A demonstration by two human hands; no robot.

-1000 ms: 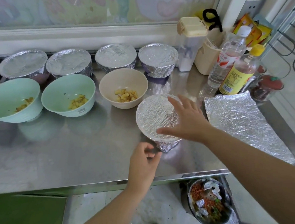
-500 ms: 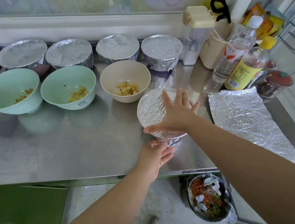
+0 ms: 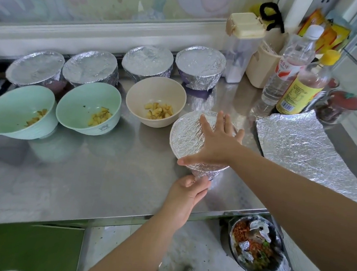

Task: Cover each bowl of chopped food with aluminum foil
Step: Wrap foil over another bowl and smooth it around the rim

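Right hand [image 3: 215, 146]: flat, fingers spread, pressing the foil top of the bowl [image 3: 186, 136].
Left hand [image 3: 187, 193]: fingers curled round the same bowl's wrapped base.
Foil sheet [image 3: 304, 153]: lying flat, near its right.

On countertop [image 3: 84, 181], back edge, l. to r.: 1st covered bowl [image 3: 35, 66], 2nd covered bowl [image 3: 90, 66], 3rd covered bowl [image 3: 147, 60], 4th covered bowl [image 3: 200, 62]. Just in front, l. to r.: left open bowl [image 3: 15, 105], mid open bowl [image 3: 86, 98], right open bowl [image 3: 155, 90], chopped bits in each. Rt of those, nearer front edge: 5th covered bowl [image 3: 184, 135], right hand [image 3: 215, 142] flat on top, left hand [image 3: 188, 191] at its near base. Foil sheet [image 3: 300, 149] along rt edge. Back rt corner: lidded container [image 3: 242, 46], rear bottle [image 3: 292, 65], front bottle [image 3: 300, 89], jar [image 3: 335, 107]. Bin [image 3: 231, 235] on floor below front edge.
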